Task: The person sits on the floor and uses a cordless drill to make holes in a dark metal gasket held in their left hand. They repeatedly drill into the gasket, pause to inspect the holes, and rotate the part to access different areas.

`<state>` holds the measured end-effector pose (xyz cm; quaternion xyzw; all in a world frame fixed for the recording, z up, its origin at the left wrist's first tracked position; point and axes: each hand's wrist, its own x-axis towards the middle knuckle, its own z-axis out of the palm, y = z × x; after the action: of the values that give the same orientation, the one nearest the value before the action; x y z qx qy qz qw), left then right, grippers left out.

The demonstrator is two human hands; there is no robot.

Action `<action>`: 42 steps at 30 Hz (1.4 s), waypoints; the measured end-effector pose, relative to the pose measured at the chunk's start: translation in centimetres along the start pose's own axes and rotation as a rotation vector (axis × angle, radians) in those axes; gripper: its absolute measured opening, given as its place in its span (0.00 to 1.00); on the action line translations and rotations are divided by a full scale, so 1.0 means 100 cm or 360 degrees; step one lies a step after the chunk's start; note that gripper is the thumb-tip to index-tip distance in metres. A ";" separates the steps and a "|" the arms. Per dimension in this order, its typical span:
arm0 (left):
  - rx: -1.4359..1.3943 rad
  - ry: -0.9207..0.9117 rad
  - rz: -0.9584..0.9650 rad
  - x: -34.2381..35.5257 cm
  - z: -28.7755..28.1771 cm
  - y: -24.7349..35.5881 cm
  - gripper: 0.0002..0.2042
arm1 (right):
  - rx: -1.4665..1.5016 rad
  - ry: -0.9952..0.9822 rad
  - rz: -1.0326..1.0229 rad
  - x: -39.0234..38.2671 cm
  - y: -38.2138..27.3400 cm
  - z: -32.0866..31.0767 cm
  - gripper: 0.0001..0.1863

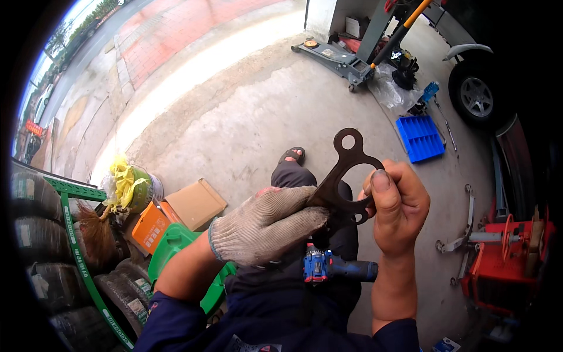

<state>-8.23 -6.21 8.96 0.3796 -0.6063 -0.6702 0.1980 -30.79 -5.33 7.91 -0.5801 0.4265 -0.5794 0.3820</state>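
Note:
A dark, flat metal plate with a large round opening and smaller holes in its lobes is held up in front of me. My left hand, in a grey knitted work glove, pinches the plate's left edge between thumb and fingers. The bare fingers of my right hand close on the plate's right side, the thumb against the rim of the large opening. Below the plate, a blue and black cordless power tool lies by my lap, touched by neither hand.
A grey floor jack stands far ahead, with a blue divided tray and a car wheel to its right. Wrapped tyres stack behind a green rack post at left, near cardboard boxes. Red equipment stands at right.

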 end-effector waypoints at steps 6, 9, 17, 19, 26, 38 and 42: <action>0.0068 -0.0037 0.0199 0.004 0.000 0.003 0.19 | 0.0182 -0.0057 0.0075 0.002 0.005 -0.008 0.08; 0.0050 -0.0027 0.0343 0.005 0.001 -0.006 0.20 | 0.0207 -0.0113 0.0047 0.003 0.005 -0.009 0.07; 0.0199 0.0008 0.0257 0.013 0.001 0.016 0.17 | 0.0252 -0.0025 0.0025 0.001 0.002 -0.004 0.05; 0.0381 0.0168 0.0352 0.016 0.003 0.022 0.16 | 0.0225 0.0004 -0.0002 0.001 0.003 -0.006 0.06; 0.0209 0.0594 0.0708 0.027 0.020 0.035 0.21 | 0.0218 0.0079 0.0028 -0.009 0.003 -0.004 0.09; 0.0212 0.0609 0.0921 0.035 0.039 0.018 0.29 | 0.0534 0.0283 0.0006 -0.012 0.004 0.012 0.07; 0.0237 0.0635 0.0961 0.034 0.040 0.019 0.29 | 0.0329 0.0193 -0.0197 -0.014 0.008 0.005 0.12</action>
<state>-13.82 -6.40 9.81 0.3201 -0.6875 -0.4486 0.4729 -30.25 -4.34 6.65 -0.5267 0.3501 -0.6768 0.3768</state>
